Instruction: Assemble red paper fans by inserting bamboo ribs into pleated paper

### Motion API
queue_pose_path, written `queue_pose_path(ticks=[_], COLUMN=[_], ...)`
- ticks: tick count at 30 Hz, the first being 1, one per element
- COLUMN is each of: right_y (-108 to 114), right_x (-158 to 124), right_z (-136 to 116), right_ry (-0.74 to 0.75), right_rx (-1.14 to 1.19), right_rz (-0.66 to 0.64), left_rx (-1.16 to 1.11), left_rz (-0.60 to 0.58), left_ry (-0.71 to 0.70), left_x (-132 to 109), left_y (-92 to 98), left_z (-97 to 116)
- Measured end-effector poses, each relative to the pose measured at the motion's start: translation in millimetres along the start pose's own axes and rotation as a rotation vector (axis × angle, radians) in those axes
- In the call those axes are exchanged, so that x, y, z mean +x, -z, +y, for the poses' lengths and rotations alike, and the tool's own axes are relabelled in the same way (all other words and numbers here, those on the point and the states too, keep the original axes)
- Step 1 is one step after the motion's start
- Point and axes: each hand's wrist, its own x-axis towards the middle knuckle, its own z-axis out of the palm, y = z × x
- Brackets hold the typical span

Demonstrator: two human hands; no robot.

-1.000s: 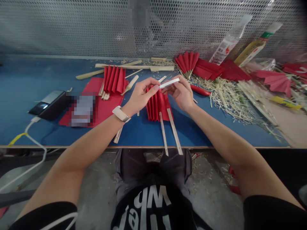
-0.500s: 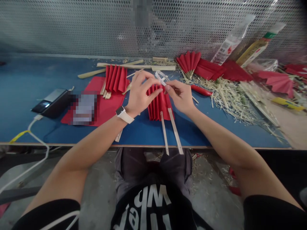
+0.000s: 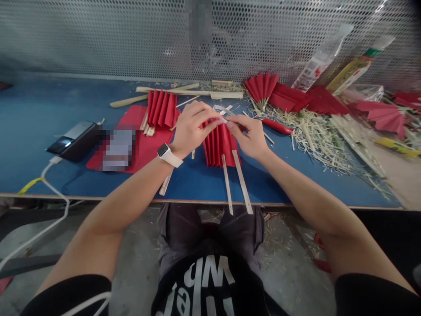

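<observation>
Between my two hands is a thin white strip (image 3: 224, 112), curled into a loop above a pleated red paper fan (image 3: 218, 147). My left hand (image 3: 196, 127), with a watch on its wrist, pinches the strip from the left. The thumb and index finger of my right hand (image 3: 249, 134) close on it from the right. Two pale flat sticks (image 3: 242, 182) stick out of the near end of the fan, past the table's front edge. The fan's far end is partly hidden by my fingers.
Left of my hands, another pleated red fan (image 3: 162, 109) and a phone (image 3: 117, 149) lie on red sheets (image 3: 148, 151). A black device (image 3: 77, 140) has a white cable. Shavings (image 3: 315, 131), a red-handled tool (image 3: 277, 126), finished-looking fans (image 3: 262, 87) and two bottles (image 3: 358, 66) occupy the right.
My fingertips have come closer together on the white strip, and its loop has become flatter and lower. The fan and sticks stay nearly in place; the view has shifted slightly.
</observation>
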Motion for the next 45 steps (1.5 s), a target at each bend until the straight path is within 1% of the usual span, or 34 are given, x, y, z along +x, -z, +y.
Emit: queue_pose_path(ticks=[4, 7, 9, 11, 13, 16, 19, 21, 24, 27, 30, 32, 35, 37, 40, 42, 45], right_y=[-2.1, -1.5, 0.0, 2.2, 4.7, 7.3, 7.5, 7.1, 8.9, 13.1, 16.6, 17.4, 14.5, 9.0, -1.6, -6.1, -5.2], right_x=[-1.8, -1.7, -0.5, 1.2, 2.8, 4.0, 4.7, 5.4, 6.7, 7.1, 7.1, 7.3, 6.6, 4.3, -1.3, -4.2, -4.2], right_z=[3.1, 4.1, 3.2, 2.1, 2.1, 6.5, 13.9, 17.0, 14.7, 5.1, -2.1, -1.8, 4.5, 8.3, 9.9, 9.2, 8.8], right_ry=[-0.022, -0.016, -0.004, 0.004, 0.002, 0.002, 0.008, 0.009, 0.046, 0.073, 0.017, -0.021, -0.057, -0.087, -0.120, -0.118, -0.085], right_rx=[0.007, -0.008, -0.033, -0.071, -0.102, -0.129, -0.156, -0.169, -0.173, -0.120, -0.071, -0.033, 0.128, 0.221, 0.221, 0.187, 0.147], right_rz=[0.007, -0.024, -0.046, -0.051, -0.053, -0.078, -0.079, -0.054, -0.027, -0.075, -0.142, -0.165, -0.200, -0.212, -0.184, -0.146, -0.129], left_rx=[-0.024, -0.072, -0.119, -0.175, -0.257, -0.427, -0.504, -0.517, -0.525, -0.529, -0.611, -0.681, -0.708, -0.756, -0.904, -0.889, -0.790], left_rz=[0.023, 0.085, 0.141, 0.193, 0.231, 0.260, 0.223, 0.178, 0.097, 0.044, 0.045, 0.040, 0.023, 0.012, -0.031, -0.056, -0.032], left_ry=[-0.007, 0.009, 0.064, 0.156, 0.239, 0.308, 0.357, 0.367, 0.362, 0.395, 0.411, 0.409, 0.413, 0.408, 0.370, 0.349, 0.333], left_x=[0.0, 1.5, 3.5, 5.8, 7.6, 8.0, 5.6, 3.8, 2.5, 2.8, 3.5, 4.3, 6.0, 7.0, 8.0, 8.6, 10.4], left_y=[-0.3, -0.6, -1.2, -2.9, -6.4, -14.5, -20.9, -21.7, -18.9, -15.9, -14.2, -12.9, -11.1, -10.9, -10.9, -9.5, -3.4], left_z=[5.8, 9.3, 7.7, 1.7, -8.7, -27.6, -41.8, -44.9, -39.9, -30.3, -26.3, -27.3, -26.2, -18.8, -0.2, 11.0, 18.0])
